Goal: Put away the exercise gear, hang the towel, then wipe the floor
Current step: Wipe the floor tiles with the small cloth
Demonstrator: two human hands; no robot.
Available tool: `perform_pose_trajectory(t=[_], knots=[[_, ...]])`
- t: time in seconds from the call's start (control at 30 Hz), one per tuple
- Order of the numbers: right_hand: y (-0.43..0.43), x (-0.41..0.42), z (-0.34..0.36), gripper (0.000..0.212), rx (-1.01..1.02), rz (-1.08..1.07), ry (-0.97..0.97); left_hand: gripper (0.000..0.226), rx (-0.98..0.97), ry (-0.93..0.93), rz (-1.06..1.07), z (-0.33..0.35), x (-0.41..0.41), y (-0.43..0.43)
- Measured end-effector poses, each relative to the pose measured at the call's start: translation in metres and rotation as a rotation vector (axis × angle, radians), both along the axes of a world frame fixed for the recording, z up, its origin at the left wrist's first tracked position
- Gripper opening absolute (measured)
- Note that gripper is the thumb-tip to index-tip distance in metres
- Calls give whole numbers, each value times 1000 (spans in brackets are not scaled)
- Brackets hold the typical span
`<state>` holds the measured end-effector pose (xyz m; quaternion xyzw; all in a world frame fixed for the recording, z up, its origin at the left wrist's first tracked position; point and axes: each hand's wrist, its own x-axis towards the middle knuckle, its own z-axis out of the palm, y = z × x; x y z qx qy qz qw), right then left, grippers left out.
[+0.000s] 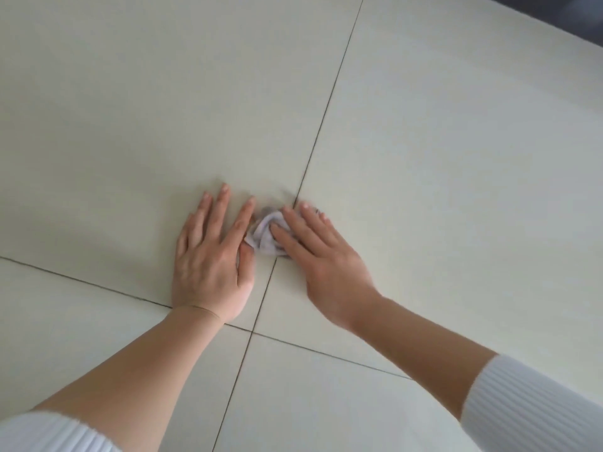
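Observation:
A small crumpled pale grey-white cloth point(265, 234) lies on the tiled floor point(424, 158), right on a dark grout line. My right hand point(321, 256) presses down on the cloth with its fingers spread over it, covering the cloth's right part. My left hand point(212, 256) lies flat on the tile just left of the cloth, fingers apart, its thumb and forefinger touching the cloth's edge. The cloth looks slightly blurred. No exercise gear or towel is in view.
Large off-white tiles with thin dark grout lines that cross near my left wrist point(251, 332). A dark strip point(574, 17) runs along the top right corner. White ribbed sleeves cover both upper forearms.

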<state>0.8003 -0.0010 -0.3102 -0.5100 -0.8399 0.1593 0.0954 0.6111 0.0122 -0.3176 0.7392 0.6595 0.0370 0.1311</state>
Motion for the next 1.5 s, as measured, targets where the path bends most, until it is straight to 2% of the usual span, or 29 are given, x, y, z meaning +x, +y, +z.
perform_pose_trajectory(t=[0.07,0.13,0.17,0.2,0.3,0.37,0.43,0.57,0.63,0.8,0.87,1.03,1.13,1.27,1.4,1.5], knots=[[-26,-1,3,67,-62,149,-31,57,-8,5,-6,-1,-1,0],[-21,15,4,67,-40,290,-93,54,-1,-4,-4,-2,-2,-1],[-13,24,4,68,-11,284,-128,54,3,-14,-1,-2,-2,0],[-5,33,4,71,6,183,-147,53,7,-26,1,-2,-1,0],[-8,42,10,76,-39,-416,-125,55,5,-66,-13,0,-1,0],[-32,26,11,77,-84,-597,-110,56,-14,-92,-46,1,-3,-2],[-71,2,12,78,-62,-541,-113,59,-50,-95,-135,2,-9,-2],[-166,-43,18,83,-75,-259,-130,64,-177,-77,-394,6,-38,0],[-206,-61,23,79,-77,-197,-146,60,-172,-96,-430,6,-57,-16],[-263,-100,33,73,-188,-132,-142,59,-145,-115,-433,5,-83,-60],[-276,-106,38,62,-198,-89,-155,59,-181,-92,-465,6,-91,-66],[-281,-110,48,56,-273,-132,-234,64,-270,5,-548,14,-107,-71],[-270,-102,54,72,-292,-282,-263,67,-349,79,-585,20,-108,-63],[-250,-59,59,83,-372,-710,-214,67,-363,93,-593,15,-112,-62],[-247,-9,54,86,-400,-1072,-212,67,-353,68,-588,11,-115,-64],[-258,6,46,88,-397,-1221,-164,66,-348,58,-580,9,-115,-64]])
